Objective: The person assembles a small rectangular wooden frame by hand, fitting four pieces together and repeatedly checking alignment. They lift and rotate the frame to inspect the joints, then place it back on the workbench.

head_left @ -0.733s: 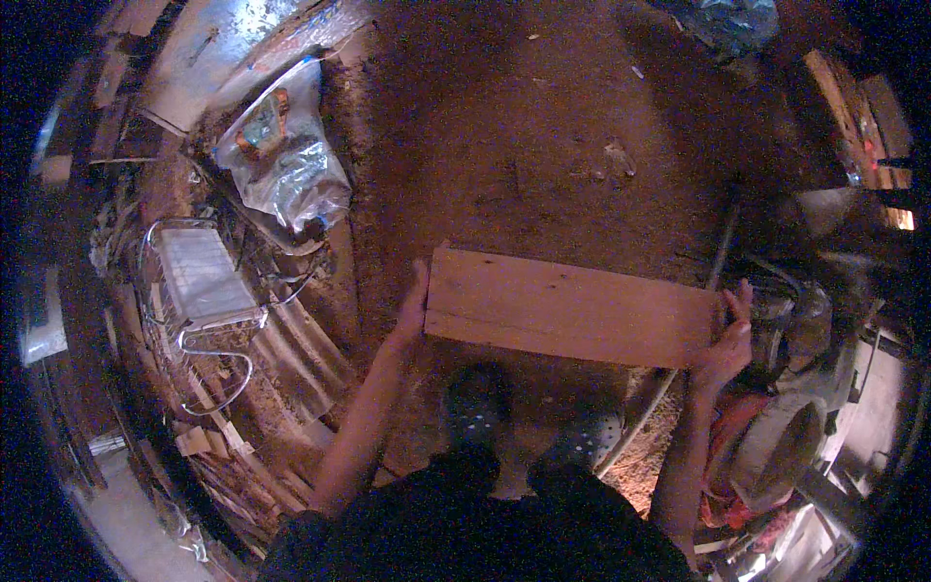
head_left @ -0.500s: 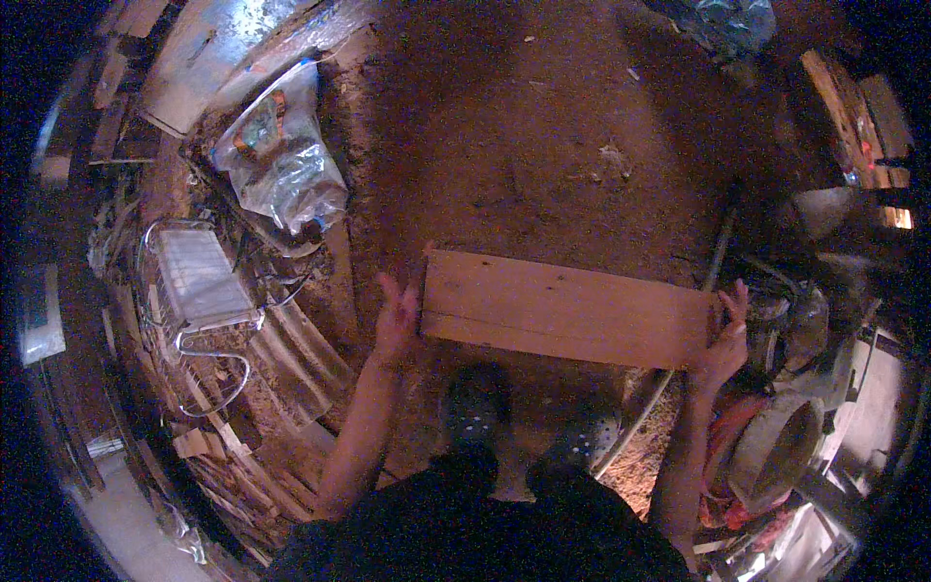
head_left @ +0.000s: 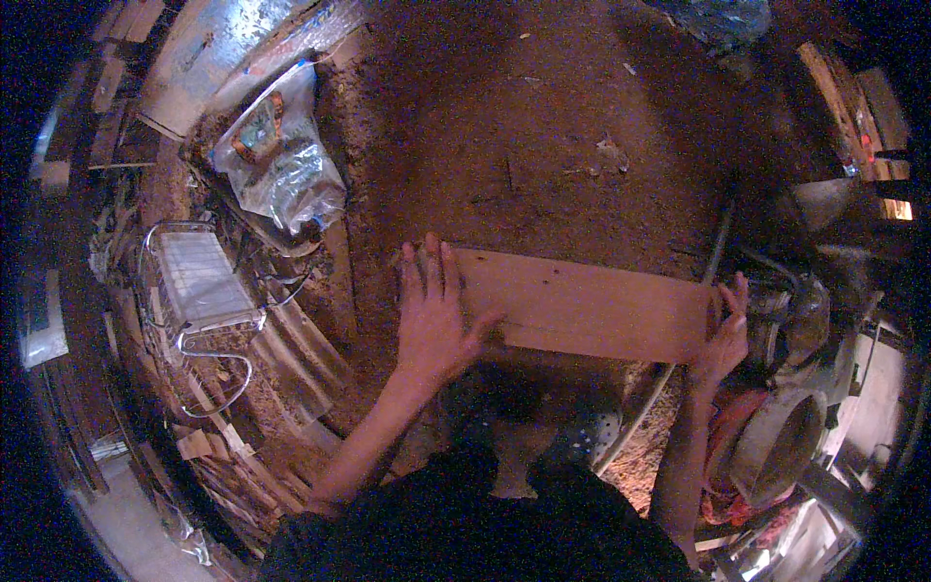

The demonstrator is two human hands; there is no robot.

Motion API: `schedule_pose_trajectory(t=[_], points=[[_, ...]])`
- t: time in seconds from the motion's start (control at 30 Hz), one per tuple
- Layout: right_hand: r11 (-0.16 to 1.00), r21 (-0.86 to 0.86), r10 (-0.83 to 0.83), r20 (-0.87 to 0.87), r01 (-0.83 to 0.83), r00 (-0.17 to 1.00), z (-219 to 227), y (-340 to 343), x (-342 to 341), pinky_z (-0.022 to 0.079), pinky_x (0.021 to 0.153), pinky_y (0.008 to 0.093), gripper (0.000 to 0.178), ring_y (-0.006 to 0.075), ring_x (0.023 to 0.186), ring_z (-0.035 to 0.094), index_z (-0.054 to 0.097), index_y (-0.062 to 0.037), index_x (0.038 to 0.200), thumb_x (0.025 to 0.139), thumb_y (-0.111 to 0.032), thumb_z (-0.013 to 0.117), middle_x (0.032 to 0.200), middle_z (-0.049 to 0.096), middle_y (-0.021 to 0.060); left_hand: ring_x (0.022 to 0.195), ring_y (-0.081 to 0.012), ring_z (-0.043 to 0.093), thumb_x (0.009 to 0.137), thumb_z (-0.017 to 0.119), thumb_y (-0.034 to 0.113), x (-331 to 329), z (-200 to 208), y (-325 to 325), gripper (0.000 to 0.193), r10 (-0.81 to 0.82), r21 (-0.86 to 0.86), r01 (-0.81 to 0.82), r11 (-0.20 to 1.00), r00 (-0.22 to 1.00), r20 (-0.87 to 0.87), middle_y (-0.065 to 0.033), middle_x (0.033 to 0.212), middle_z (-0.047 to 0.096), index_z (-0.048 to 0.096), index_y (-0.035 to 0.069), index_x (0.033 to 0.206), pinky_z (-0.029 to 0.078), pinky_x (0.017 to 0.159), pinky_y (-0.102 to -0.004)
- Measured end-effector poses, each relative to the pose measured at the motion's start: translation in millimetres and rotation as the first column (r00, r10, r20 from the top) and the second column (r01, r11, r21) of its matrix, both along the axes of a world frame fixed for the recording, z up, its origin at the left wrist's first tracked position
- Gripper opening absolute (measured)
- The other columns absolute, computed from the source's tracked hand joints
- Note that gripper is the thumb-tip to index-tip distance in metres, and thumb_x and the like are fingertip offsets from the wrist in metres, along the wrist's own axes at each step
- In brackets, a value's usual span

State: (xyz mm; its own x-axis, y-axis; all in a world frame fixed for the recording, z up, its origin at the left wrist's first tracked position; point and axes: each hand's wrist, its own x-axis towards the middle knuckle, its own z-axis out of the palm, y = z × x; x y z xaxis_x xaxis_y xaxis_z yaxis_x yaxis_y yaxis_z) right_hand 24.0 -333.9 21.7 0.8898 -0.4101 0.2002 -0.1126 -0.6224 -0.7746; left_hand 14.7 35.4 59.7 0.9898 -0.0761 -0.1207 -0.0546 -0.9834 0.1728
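Brown floor [head_left: 553,165] fills the middle of this dim, cluttered place, with piled things along both sides. We have a wooden board [head_left: 582,306] crosswise in front of us, its near edge above our shoes [head_left: 596,436]. Our left hand [head_left: 432,325] lies flat over the board's left end, fingers spread toward the far edge, thumb apart on the broad face. Our right hand [head_left: 722,339] appears to grip the right end, though the dim light hides part of its hold.

To keep the board steady, we would press evenly with the left palm, support the right end firmly, and keep our fingertips back from the corners, where rough wood could catch the skin.

Most room for moving lies ahead, past the long far edge, where floor stretches away from us. On the right we have less: a pole [head_left: 720,242] shows just beside that end, and a round tub [head_left: 781,446] stands near our forearm. Farther off to the left are a wire rack [head_left: 208,276], a corrugated sheet [head_left: 310,354] and a clear plastic bag [head_left: 296,184].
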Motion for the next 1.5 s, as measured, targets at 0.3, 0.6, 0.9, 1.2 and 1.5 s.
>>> schedule_pose_trajectory(t=[0.3, 0.6, 0.9, 1.2, 1.5], points=[[0.99, 0.128, 0.042, 0.124, -0.058, 0.991, -12, -9, -2, 0.037, 0.114, 0.0456, 0.063, 0.0318, 0.139, 0.045, 0.064, 0.0049, 0.122, 0.109, -0.046, 0.03, 0.148, 0.051, 0.0174, 0.149, -0.0502, 0.015, 0.092, 0.055, 0.06, -9, -5, -2, 0.096, 0.047, -0.053, -0.046, 0.998, 0.999, 0.02, -0.0269, 0.162, 0.018, 0.022, -0.006, 0.154, 0.017, 0.122, -0.0558], [0.944, 0.33, -0.05, 0.101, 0.014, 0.994, -4, 4, -5, 0.04, 0.111, 0.0442, 0.065, 0.0295, 0.141, 0.043, 0.059, 0.0083, 0.13, 0.109, -0.047, 0.032, 0.149, 0.05, 0.0154, 0.15, -0.0454, 0.018, 0.099, 0.052, 0.046, -26, -12, 11, 0.078, 0.086, -0.173, -0.075, 0.982, 0.994, 0.06, -0.0233, 0.162, 0.023, 0.028, -0.004, 0.153, 0.02, 0.122, -0.0521], [0.992, 0.123, -0.019, 0.027, 0.015, 0.999, 3, 5, -3, 0.034, 0.115, 0.0439, 0.065, 0.0308, 0.143, 0.04, 0.064, 0.008, 0.121, 0.109, -0.047, 0.03, 0.15, 0.05, 0.0169, 0.148, -0.0434, 0.026, 0.098, 0.056, 0.038, -26, -12, -3, 0.067, -0.068, -0.148, 0.08, 0.986, 0.994, 0.082, -0.0222, 0.158, 0.034, 0.04, -0.004, 0.147, 0.024, 0.121, -0.0521], [0.981, 0.196, -0.018, 0.087, 0.001, 0.996, -1, 4, -3, 0.035, 0.115, 0.0427, 0.066, 0.0298, 0.138, 0.046, 0.056, 0.008, 0.135, 0.108, -0.047, 0.033, 0.147, 0.051, 0.0184, 0.145, -0.0366, 0.035, 0.098, 0.057, 0.04, -10, -3, -76, 0.063, -0.457, -0.427, 0.468, 0.774, 0.879, 0.136, -0.0203, 0.153, 0.042, 0.043, 0.001, 0.146, 0.027, 0.12, -0.0493], [0.724, 0.113, 0.675, 0.088, -0.68, 0.733, 39, 96, -40, 0.038, 0.112, 0.0501, 0.064, 0.0399, 0.137, 0.046, 0.057, 0.0003, 0.136, 0.097, -0.051, 0.056, 0.148, 0.05, 0.0214, 0.129, -0.0344, 0.055, 0.094, 0.065, 0.018, 10, -8, -40, 0.037, -0.264, -0.77, 0.403, 0.494, 0.914, 0.309, -0.0198, 0.137, 0.058, 0.063, 0.001, 0.127, 0.044, 0.108, -0.0454]])
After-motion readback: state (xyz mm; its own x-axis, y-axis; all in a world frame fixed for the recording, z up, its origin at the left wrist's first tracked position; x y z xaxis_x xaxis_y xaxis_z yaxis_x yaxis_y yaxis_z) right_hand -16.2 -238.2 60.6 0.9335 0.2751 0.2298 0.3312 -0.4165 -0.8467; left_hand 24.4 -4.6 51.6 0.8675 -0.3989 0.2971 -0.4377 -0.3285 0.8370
